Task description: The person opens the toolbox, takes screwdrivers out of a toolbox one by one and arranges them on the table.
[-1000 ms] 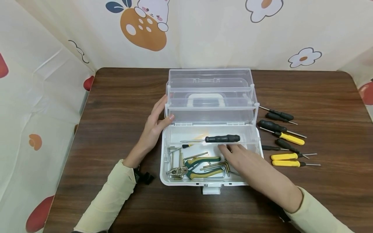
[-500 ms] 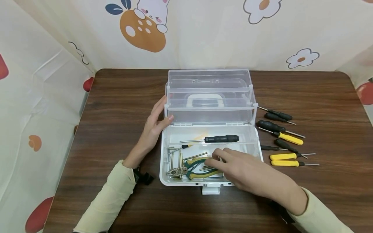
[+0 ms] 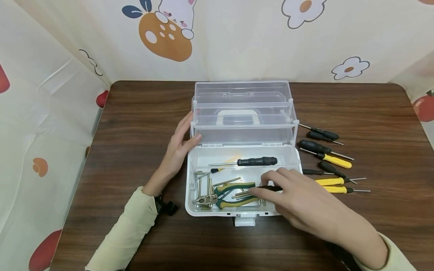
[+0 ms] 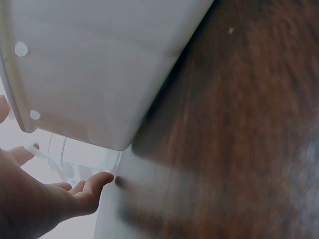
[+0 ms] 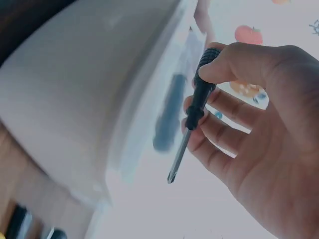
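Note:
A toolbox (image 3: pixel 190 188) with a white base stands with its clear lid (image 3: pixel 240 133) raised at the back. My left hand (image 3: pixel 176 150) holds the lid's left edge, thumb in front and fingers behind. Above the base's right part, my right hand (image 3: pixel 305 199) pinches a short black-handled screwdriver (image 5: pixel 202 92) between thumb and fingers; its metal tip points down in the right wrist view. Inside the box lie green-and-yellow pliers (image 3: pixel 237 203), several brass-coloured hex keys (image 3: pixel 200 188) and, behind the pliers, another black screwdriver (image 3: pixel 257 161).
Several black and yellow screwdrivers lie on the wooden table right of the box, including a yellow one (image 3: pixel 339 162) and a thick black one (image 3: pixel 310 145). A patterned curtain (image 3: pixel 244 45) hangs behind the table and along its left side.
My right hand has come up from inside the box and moved right and toward me, with the black screwdriver now in its fingers. My left hand stays at the lid.

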Tool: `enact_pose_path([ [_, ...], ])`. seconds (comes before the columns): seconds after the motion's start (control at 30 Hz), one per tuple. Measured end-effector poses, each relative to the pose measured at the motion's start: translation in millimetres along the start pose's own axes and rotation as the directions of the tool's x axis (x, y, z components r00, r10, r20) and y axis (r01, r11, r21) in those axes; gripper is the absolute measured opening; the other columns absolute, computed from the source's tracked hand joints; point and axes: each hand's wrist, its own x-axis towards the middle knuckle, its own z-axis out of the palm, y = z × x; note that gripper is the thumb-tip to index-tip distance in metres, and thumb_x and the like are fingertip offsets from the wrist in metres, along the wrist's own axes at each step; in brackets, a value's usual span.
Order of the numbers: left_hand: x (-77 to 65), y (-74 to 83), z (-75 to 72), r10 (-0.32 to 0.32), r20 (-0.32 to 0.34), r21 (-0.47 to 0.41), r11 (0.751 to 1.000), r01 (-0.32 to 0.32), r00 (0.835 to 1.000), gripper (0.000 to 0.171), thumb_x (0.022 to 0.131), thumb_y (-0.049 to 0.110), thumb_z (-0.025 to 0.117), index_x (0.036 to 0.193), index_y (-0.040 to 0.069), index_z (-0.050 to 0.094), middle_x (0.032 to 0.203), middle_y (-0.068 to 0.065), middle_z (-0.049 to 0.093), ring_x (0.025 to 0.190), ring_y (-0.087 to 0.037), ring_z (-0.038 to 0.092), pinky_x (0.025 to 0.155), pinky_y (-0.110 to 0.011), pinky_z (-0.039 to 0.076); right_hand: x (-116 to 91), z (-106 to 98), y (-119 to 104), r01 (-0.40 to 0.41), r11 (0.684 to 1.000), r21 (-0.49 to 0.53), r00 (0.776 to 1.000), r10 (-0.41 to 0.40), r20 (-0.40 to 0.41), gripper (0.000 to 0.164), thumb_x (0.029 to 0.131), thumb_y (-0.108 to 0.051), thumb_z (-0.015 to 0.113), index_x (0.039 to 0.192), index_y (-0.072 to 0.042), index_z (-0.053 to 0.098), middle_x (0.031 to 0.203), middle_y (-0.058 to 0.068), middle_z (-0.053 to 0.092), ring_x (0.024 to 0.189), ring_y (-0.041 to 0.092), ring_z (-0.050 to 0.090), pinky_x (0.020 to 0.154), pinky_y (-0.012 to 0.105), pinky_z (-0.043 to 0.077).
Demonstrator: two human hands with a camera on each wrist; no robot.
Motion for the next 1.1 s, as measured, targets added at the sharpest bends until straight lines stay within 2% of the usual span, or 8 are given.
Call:
enact_pose_path([
  [0.2,0.0,-0.6,-0.4,0.003,0.001,0.006,1.000,-0.003,1.000,0.067,0.104,0.020,0.054,0.166,0.025,0.028,0.174,0.005,0.017,0.154,-0.024,0.034,0.099,-0.021,0.052,-16.0,-15.5,12.5,-0.065,0.997,0.034,0.981,0.070,-0.179,0.047,0.108,-0.025,0.030,0.135,-0.022,0.068,0.121,-0.003,0.067,0.107,0.017,0.060,0.093,0.030,0.046],
  [0.33,0.3,-1.3,-0.6,0.009,0.002,-0.002,1.000,-0.009,1.000,0.067,0.104,0.019,0.054,0.166,0.025,0.028,0.174,0.005,0.017,0.152,-0.026,0.036,0.098,-0.021,0.053,-26.5,-26.5,24.4,-0.126,0.988,0.092,0.942,0.148,-0.300,0.047,0.110,-0.034,0.035,0.124,-0.009,0.072,0.119,0.004,0.070,0.110,0.018,0.058,0.108,0.015,0.036],
  [0.53,0.0,-0.5,0.0,0.006,0.006,0.008,1.000,-0.006,1.000,0.067,0.105,0.020,0.054,0.166,0.024,0.028,0.174,0.005,0.017,0.154,-0.022,0.033,0.099,-0.022,0.052,-46.0,-26.5,57.6,-0.168,0.971,0.170,0.882,0.225,-0.414,0.054,0.109,-0.042,0.043,0.111,0.003,0.073,0.109,0.015,0.070,0.116,0.001,0.052,0.102,0.005,0.034],
  [0.7,-0.2,0.0,0.1,0.001,0.007,0.001,1.000,-0.001,1.000,0.067,0.105,0.020,0.053,0.166,0.025,0.028,0.174,0.005,0.017,0.154,-0.022,0.033,0.100,-0.021,0.052,-67.0,-8.0,88.6,-0.229,0.950,0.211,0.878,0.295,-0.376,0.056,0.107,-0.045,0.045,0.115,0.003,0.073,0.109,0.015,0.068,0.122,-0.009,0.045,0.106,0.005,0.032],
  [0.8,-0.2,0.8,0.4,-0.001,0.005,0.003,1.000,0.001,1.000,0.066,0.105,0.021,0.053,0.166,0.025,0.028,0.174,0.005,0.017,0.155,-0.021,0.031,0.100,-0.021,0.052,-79.0,6.3,104.6,-0.273,0.938,0.214,0.888,0.331,-0.319,0.028,0.098,-0.018,0.063,0.119,-0.002,0.072,0.113,0.013,0.067,0.118,-0.007,0.045,0.101,0.004,0.031],
  [0.83,-0.2,1.0,0.6,-0.001,0.005,0.002,1.000,0.001,1.000,0.066,0.105,0.021,0.053,0.166,0.025,0.028,0.174,0.005,0.016,0.155,-0.021,0.031,0.100,-0.021,0.052,-82.3,11.1,109.4,-0.286,0.935,0.208,0.891,0.340,-0.302,0.029,0.091,-0.008,0.067,0.120,-0.004,0.072,0.115,0.012,0.066,0.115,-0.006,0.045,0.098,0.005,0.031],
  [0.93,0.0,1.2,0.9,0.001,0.006,-0.003,1.000,-0.001,1.000,0.066,0.105,0.021,0.053,0.166,0.026,0.028,0.174,0.005,0.016,0.155,-0.021,0.031,0.099,-0.021,0.052,-89.3,24.3,121.0,-0.306,0.936,0.172,0.901,0.343,-0.265,0.056,0.069,0.017,0.069,0.120,-0.007,0.072,0.115,0.010,0.065,0.105,0.002,0.046,0.089,0.009,0.031],
  [1.1,-0.1,-0.3,0.6,0.008,0.007,-0.002,1.000,-0.008,1.000,0.066,0.105,0.020,0.052,0.166,0.025,0.028,0.174,0.005,0.016,0.154,-0.023,0.033,0.099,-0.021,0.053,-94.4,40.6,131.3,-0.295,0.948,0.122,0.915,0.317,-0.250,0.055,0.068,0.017,0.071,0.118,-0.007,0.072,0.112,0.011,0.065,0.100,0.018,0.051,0.089,0.017,0.033],
])
